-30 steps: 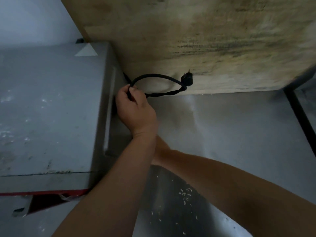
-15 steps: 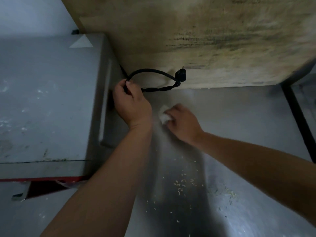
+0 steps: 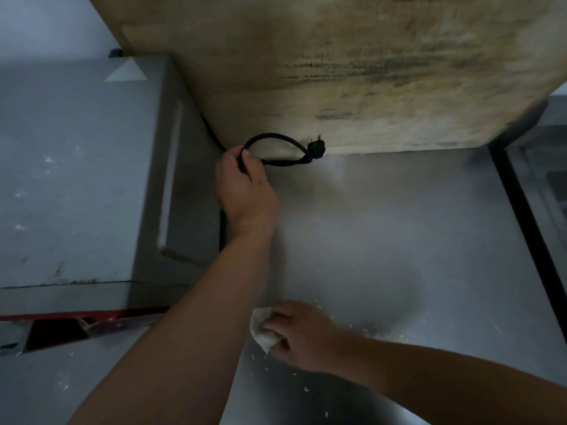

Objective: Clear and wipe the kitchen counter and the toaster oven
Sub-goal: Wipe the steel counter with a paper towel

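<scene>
Steel-grey surface (image 3: 399,240) fills the right and lower part of the head view, dull and streaked, with a big worn wooden board (image 3: 352,62) standing on edge at its back and leaning over it. Taking the oven (image 3: 76,179) as the landmark: it sits on the surface at the left, a grey box seen from above, its top flecked with pale specks, a red strip along its near edge and its side wall facing right. Just right of the oven's far corner the left hand (image 3: 242,185) is curled round a black cord (image 3: 276,148), which runs up from behind the oven, makes a loop against the foot of the board and is twisted back along itself. The cord ends in a black plug (image 3: 316,147) with its prongs up, right of the oven and touching or nearly touching the board; I cannot tell which. Right of the oven's near corner, well apart from the cord, the right hand (image 3: 302,334) lies knuckles up on the surface with its fingers bent over a crumpled white cloth (image 3: 262,329), which it presses down; one edge of the cloth sticks out towards the oven. Pale crumbs (image 3: 380,334) lie scattered on the surface round that hand and nearer the camera. Farther right of the oven, past the board, a black bar (image 3: 521,216) borders the surface.
</scene>
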Demonstrator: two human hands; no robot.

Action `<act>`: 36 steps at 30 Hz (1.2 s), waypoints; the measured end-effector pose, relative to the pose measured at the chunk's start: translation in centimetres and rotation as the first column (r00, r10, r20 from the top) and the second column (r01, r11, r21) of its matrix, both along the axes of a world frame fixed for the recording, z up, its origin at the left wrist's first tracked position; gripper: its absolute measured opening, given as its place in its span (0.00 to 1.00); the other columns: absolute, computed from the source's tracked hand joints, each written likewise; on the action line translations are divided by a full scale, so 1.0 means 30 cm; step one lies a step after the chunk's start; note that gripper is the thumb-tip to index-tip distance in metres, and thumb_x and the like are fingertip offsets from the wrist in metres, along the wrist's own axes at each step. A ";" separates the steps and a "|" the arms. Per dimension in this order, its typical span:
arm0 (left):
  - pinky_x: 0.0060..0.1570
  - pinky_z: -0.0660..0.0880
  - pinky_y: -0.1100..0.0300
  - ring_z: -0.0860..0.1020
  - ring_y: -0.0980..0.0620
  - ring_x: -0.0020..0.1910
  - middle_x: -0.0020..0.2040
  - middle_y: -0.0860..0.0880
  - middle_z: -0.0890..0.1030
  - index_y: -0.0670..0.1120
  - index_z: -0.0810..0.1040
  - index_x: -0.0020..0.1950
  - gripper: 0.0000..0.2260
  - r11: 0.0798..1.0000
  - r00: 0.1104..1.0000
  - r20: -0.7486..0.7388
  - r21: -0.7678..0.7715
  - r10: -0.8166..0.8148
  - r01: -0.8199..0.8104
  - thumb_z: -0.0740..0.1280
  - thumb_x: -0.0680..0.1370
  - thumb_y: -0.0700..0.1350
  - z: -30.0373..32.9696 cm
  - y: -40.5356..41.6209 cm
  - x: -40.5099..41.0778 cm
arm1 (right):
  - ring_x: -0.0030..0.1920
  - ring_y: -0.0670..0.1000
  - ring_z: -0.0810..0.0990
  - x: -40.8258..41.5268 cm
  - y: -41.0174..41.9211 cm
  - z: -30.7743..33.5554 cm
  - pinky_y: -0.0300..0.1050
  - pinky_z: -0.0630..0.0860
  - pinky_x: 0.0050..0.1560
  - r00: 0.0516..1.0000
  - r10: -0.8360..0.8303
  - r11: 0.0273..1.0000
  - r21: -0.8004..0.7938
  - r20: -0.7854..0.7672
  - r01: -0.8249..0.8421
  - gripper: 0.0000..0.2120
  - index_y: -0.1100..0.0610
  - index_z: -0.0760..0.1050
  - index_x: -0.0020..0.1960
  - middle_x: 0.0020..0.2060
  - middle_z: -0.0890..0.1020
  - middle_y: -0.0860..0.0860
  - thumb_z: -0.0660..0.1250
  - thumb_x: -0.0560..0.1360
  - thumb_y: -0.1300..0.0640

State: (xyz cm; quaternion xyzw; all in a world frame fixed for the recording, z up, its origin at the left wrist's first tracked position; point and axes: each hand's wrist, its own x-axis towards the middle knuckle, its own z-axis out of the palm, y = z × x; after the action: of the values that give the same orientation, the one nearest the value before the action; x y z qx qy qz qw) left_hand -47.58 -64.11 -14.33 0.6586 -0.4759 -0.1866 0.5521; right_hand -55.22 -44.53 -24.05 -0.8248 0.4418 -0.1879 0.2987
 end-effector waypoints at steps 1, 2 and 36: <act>0.45 0.63 0.79 0.75 0.51 0.45 0.48 0.41 0.81 0.36 0.80 0.53 0.12 1.000 0.999 0.023 0.002 -0.022 0.022 0.61 0.80 0.43 -0.010 0.006 -0.007 | 0.44 0.53 0.77 -0.023 -0.011 0.014 0.43 0.75 0.46 0.997 -0.068 0.997 -0.025 0.049 0.069 0.12 0.53 0.82 0.51 0.45 0.80 0.51 0.68 0.68 0.53; 0.45 0.63 0.78 0.75 0.51 0.45 0.48 0.40 0.81 0.36 0.80 0.53 0.12 0.999 0.998 0.054 -0.001 -0.044 0.044 0.61 0.80 0.42 -0.018 0.014 -0.016 | 0.44 0.52 0.77 -0.046 -0.041 0.031 0.42 0.74 0.46 0.985 -0.151 0.987 -0.041 0.082 0.155 0.14 0.54 0.82 0.52 0.45 0.80 0.52 0.68 0.68 0.53; 0.56 0.75 0.54 0.79 0.40 0.53 0.52 0.42 0.84 0.40 0.83 0.52 0.09 0.894 0.826 0.462 0.437 -0.322 0.104 0.68 0.74 0.34 -0.296 0.506 0.185 | 0.56 0.57 0.77 -0.222 -0.324 -0.031 0.47 0.73 0.57 0.796 -0.548 0.809 0.077 -0.257 0.582 0.17 0.54 0.77 0.65 0.56 0.76 0.53 0.65 0.76 0.54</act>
State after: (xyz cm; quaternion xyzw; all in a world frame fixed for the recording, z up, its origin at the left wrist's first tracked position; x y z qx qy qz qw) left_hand -42.03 -48.93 -23.22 0.7226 -0.6323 -0.1538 0.2331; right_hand -61.87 -54.24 -25.00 -0.6451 0.7118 -0.1411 0.2393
